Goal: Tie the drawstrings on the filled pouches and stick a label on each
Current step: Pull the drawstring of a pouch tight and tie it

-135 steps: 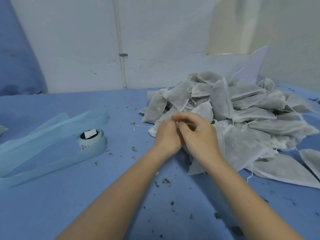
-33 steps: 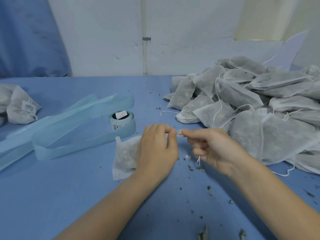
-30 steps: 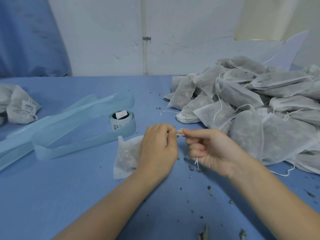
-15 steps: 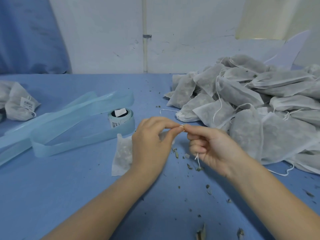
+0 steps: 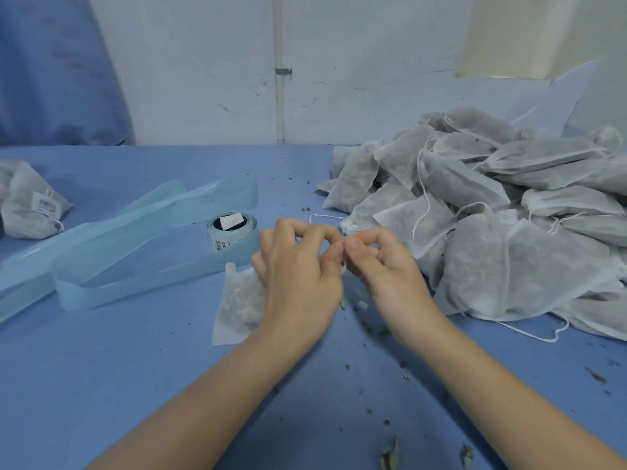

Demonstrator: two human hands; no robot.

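Observation:
One filled white mesh pouch (image 5: 239, 301) lies on the blue table, mostly behind my left hand (image 5: 300, 279). My left hand and my right hand (image 5: 380, 269) meet above it, fingertips touching, each pinching the pouch's thin white drawstring, which is barely visible between them. A big heap of filled pouches (image 5: 492, 215) with loose strings fills the right side. The label roll (image 5: 229, 230) stands just left of my hands, its pale blue backing strip (image 5: 112, 252) trailing leftward. A tied, labelled pouch (image 5: 32, 212) sits at the far left.
Blue cloth (image 5: 169, 385) covers the table, dotted with dried herb crumbs near my forearms. A white wall with a vertical pipe (image 5: 279, 69) closes the back. A blue curtain (image 5: 57, 69) hangs at the back left.
I took one pouch from the heap and set it in front of me. Over the last second my hands drew closer together on the drawstring, fingertips now touching.

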